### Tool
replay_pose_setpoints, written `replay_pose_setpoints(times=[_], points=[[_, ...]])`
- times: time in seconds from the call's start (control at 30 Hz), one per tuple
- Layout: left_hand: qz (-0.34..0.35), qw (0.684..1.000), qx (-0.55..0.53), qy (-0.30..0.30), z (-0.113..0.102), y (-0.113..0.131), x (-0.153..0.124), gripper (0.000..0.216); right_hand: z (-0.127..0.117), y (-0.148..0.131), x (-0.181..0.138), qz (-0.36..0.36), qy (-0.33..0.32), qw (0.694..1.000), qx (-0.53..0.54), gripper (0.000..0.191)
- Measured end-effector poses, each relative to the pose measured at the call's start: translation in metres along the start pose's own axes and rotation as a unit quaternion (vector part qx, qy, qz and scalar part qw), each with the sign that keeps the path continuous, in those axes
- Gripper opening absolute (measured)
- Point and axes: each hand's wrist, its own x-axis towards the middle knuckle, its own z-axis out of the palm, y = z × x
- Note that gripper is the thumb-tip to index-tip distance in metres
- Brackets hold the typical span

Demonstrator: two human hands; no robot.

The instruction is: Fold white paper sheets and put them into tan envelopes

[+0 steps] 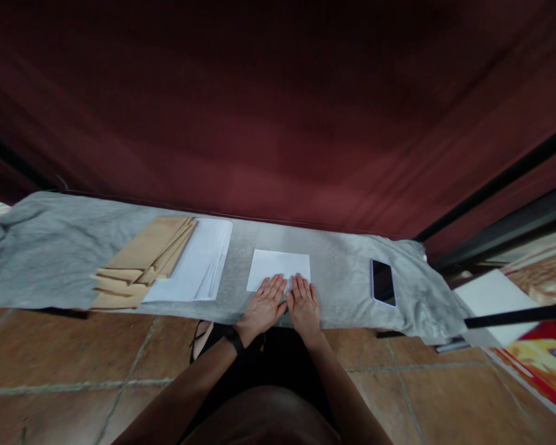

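A white sheet of paper [278,264], small and apparently folded, lies flat on the grey cloth in front of me. My left hand [264,304] rests palm down on its lower edge, fingers stretched out. Beside it, my right hand [304,304] lies flat on the lower right part of the same paper. The two thumbs nearly meet. Neither hand grips anything. To the left is a stack of larger white sheets [204,259], partly covered by several brown envelopes [143,250].
A phone [383,283] lies on the grey cloth [343,272] to the right. Dark red fabric [278,154] hangs behind the table's far edge. A white box [500,303] and a colourful printed package [547,364] are low at the right, by a black bar [523,315].
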Motion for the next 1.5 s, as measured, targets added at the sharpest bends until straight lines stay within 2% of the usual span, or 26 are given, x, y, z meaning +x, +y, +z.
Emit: replay_pose_setpoints(times=[0.3,0.77,0.87,0.97,1.07,1.23,1.5], points=[[-0.034,0.999,0.005,0.009,0.001,-0.013,-0.008,0.059,0.001,-0.002,0.001,0.027,0.001,1.000,0.000,0.052],[-0.201,0.979,0.009,0.030,-0.008,-0.052,-0.016,0.062,0.001,-0.003,0.002,0.039,0.005,0.999,0.011,0.052],[-0.205,0.978,-0.016,0.032,-0.010,-0.057,-0.002,0.061,0.003,-0.002,0.002,0.041,0.009,0.999,0.021,0.052],[-0.171,0.984,-0.046,0.031,-0.010,-0.059,0.023,0.058,0.005,-0.002,0.002,0.039,0.014,0.999,0.027,0.052],[-0.139,0.989,-0.052,0.011,-0.010,-0.059,0.055,0.055,0.006,-0.003,0.002,0.044,0.017,0.999,0.024,0.052],[-0.133,0.990,-0.031,-0.030,-0.010,-0.059,0.096,0.048,0.003,-0.004,0.003,0.049,0.011,0.998,0.024,0.051],[-0.150,0.986,-0.029,-0.060,-0.014,-0.059,0.119,0.036,-0.002,-0.006,0.006,0.061,0.007,0.998,0.034,0.050]])
